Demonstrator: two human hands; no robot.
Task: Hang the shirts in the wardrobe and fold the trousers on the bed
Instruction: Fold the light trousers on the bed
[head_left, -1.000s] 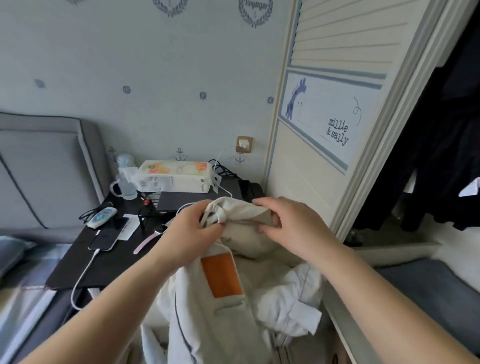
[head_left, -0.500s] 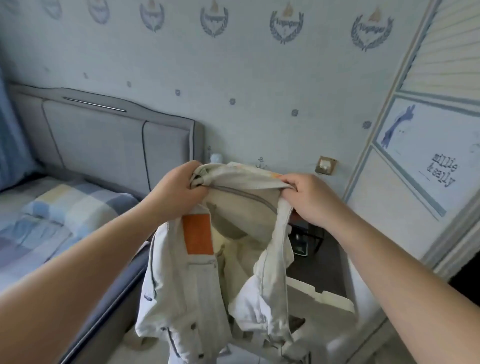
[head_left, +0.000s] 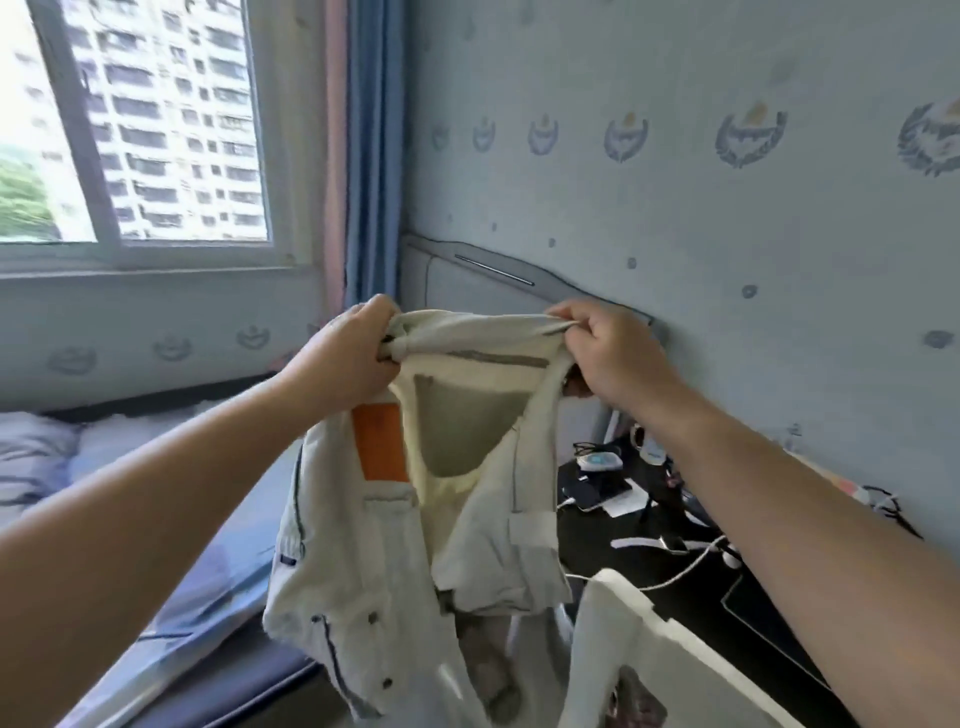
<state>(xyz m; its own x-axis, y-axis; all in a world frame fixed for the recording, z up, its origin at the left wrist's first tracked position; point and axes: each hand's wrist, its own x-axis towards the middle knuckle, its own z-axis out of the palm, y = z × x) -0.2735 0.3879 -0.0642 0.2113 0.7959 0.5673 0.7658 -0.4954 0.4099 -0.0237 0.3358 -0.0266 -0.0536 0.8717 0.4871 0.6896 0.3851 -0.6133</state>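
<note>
The left hand and right hand are gripping the cream trousers by the waistband, now swinging away from the wardrobe, out of view, toward the bed, just left of the trousers; folding is probably coming next.

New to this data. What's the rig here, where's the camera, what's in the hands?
There is no machine: a person works with bare hands, and one wide-angle camera worn on the head looks forward and down. The left hand and right hand each grip the top edge of a cream-white garment with an orange patch, which hangs spread between them. Lower left is the bed with blue bedding. Lower right is a black bedside table bearing a phone, white cables and small items. A window is upper left.
</note>
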